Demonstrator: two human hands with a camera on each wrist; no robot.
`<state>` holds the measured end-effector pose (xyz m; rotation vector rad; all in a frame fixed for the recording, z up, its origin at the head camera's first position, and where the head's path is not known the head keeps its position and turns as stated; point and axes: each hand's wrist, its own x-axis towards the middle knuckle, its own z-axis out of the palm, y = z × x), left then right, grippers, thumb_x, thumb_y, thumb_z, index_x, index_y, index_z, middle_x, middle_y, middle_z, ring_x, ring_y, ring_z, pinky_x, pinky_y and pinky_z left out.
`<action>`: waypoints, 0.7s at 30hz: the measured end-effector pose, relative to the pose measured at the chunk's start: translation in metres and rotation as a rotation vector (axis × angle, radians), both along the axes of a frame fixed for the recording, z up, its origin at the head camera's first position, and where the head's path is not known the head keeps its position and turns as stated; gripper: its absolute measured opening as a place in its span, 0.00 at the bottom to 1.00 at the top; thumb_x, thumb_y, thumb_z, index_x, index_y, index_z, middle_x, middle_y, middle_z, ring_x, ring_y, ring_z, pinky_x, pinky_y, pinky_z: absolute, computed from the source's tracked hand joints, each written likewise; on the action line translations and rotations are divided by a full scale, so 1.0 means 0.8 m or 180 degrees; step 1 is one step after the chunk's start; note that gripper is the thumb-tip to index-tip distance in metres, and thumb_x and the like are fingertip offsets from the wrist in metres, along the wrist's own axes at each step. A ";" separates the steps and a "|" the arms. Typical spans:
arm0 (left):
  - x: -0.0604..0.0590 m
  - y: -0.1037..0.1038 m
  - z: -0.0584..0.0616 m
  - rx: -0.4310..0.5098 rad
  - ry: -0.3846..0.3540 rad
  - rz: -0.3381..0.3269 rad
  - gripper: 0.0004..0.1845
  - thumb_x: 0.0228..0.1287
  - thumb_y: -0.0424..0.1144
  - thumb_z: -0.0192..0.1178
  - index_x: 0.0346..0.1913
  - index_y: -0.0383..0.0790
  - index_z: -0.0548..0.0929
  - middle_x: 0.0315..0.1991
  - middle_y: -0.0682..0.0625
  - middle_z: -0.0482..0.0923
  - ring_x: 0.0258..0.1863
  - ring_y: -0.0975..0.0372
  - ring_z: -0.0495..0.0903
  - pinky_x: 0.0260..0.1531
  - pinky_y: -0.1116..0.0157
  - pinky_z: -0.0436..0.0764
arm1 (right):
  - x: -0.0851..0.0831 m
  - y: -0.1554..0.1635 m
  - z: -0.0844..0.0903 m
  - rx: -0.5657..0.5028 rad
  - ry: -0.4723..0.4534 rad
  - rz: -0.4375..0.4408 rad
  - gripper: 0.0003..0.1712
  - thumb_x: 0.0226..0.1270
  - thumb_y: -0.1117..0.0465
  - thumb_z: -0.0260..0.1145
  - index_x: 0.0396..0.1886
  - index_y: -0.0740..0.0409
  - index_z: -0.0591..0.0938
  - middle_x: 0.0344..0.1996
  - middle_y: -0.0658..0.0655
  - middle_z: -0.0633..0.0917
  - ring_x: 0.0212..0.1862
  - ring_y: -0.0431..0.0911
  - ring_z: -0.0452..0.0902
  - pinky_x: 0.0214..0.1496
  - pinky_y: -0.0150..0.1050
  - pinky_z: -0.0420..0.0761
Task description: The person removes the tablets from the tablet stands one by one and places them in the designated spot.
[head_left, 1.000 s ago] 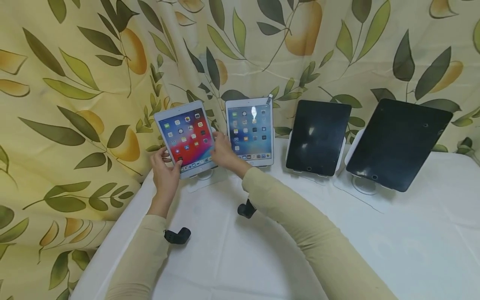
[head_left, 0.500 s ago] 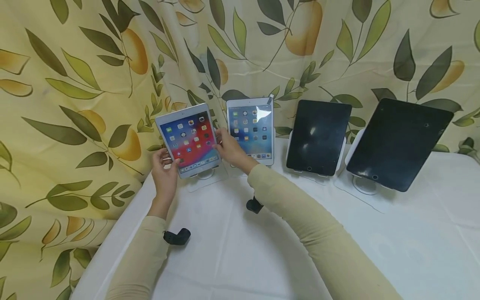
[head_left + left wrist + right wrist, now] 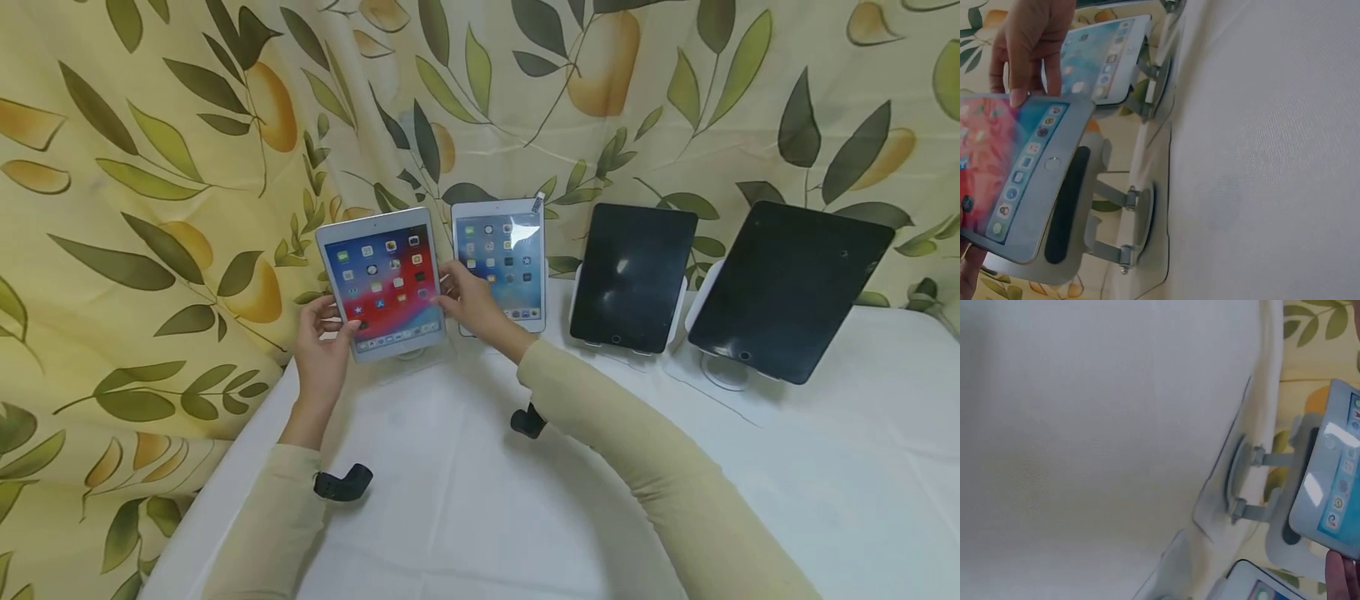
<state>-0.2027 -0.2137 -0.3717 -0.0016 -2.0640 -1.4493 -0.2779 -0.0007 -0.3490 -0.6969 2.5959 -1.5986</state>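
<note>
A silver-edged white tablet, its lit screen showing app icons on red and blue, sits tilted above its stand at the table's back left, left hand and right hand gripping opposite edges.

Soft, even light fills the head view, with a white glare patch on the second tablet and fainter glints on the dark tablet to its right. Shadows under the sleeves are pale. Edges bow outward from that tablet. Both wrist views are dimmer, hazy and soft, the white cloth almost textureless.
</note>
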 end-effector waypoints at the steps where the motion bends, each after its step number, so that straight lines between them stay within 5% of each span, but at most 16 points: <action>1: 0.002 -0.001 0.002 0.0007 -0.0045 -0.0016 0.24 0.58 0.29 0.64 0.57 0.31 0.70 0.44 0.41 0.75 0.34 0.69 0.72 0.33 0.81 0.74 | 0.002 0.001 0.001 -0.0022 -0.0023 0.0017 0.20 0.65 0.65 0.63 0.54 0.57 0.69 0.41 0.58 0.80 0.41 0.47 0.79 0.40 0.34 0.84; 12: 0.017 -0.005 0.008 0.0208 -0.0209 -0.0251 0.24 0.55 0.25 0.65 0.55 0.29 0.71 0.38 0.50 0.76 0.29 0.71 0.75 0.29 0.78 0.80 | 0.034 0.019 0.012 0.0046 -0.0169 0.0019 0.20 0.62 0.65 0.66 0.52 0.56 0.71 0.38 0.57 0.80 0.40 0.48 0.78 0.40 0.37 0.84; 21: 0.034 -0.002 0.008 0.0145 -0.0524 -0.0418 0.24 0.55 0.24 0.65 0.55 0.30 0.70 0.42 0.37 0.77 0.28 0.72 0.76 0.27 0.76 0.81 | 0.065 0.028 0.001 -0.0067 -0.0054 -0.0077 0.20 0.62 0.67 0.66 0.52 0.62 0.72 0.36 0.59 0.82 0.36 0.48 0.79 0.35 0.37 0.85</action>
